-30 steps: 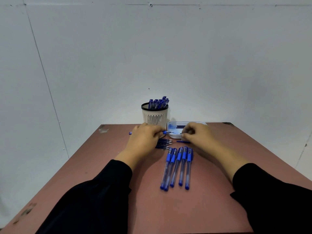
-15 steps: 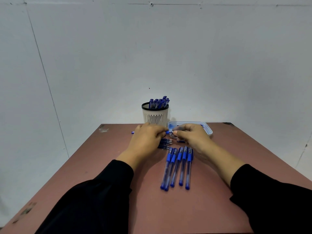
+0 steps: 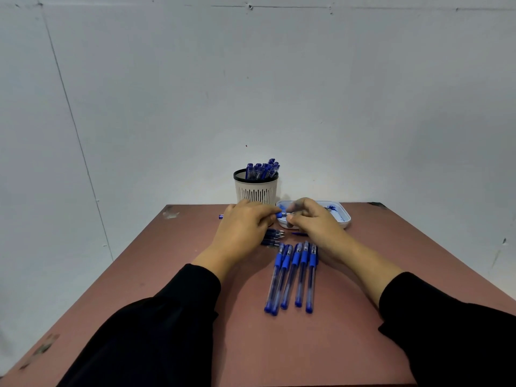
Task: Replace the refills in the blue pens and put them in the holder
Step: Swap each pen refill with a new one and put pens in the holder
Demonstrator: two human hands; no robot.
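1. Left hand [image 3: 245,227]: forearm extended over the table [image 3: 167,275], fingers curled round a blue pen [image 3: 280,215] held level.
2. Right hand [image 3: 312,222]: fingertips pinched on the pen's tip end, above the white tray [image 3: 344,219].
3. Holder [image 3: 256,191]: set behind the hands, filled with pens.
4. Five pens [image 3: 293,277]: laid in a row nearer the person.

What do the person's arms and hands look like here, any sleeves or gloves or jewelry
Both arms wear long, loose black sleeves, the left sleeve and the right sleeve, plain with no visible markings, ending at the wrists. The left hand and right hand are bare: no gloves, and no rings, watch or bracelet show in this view.
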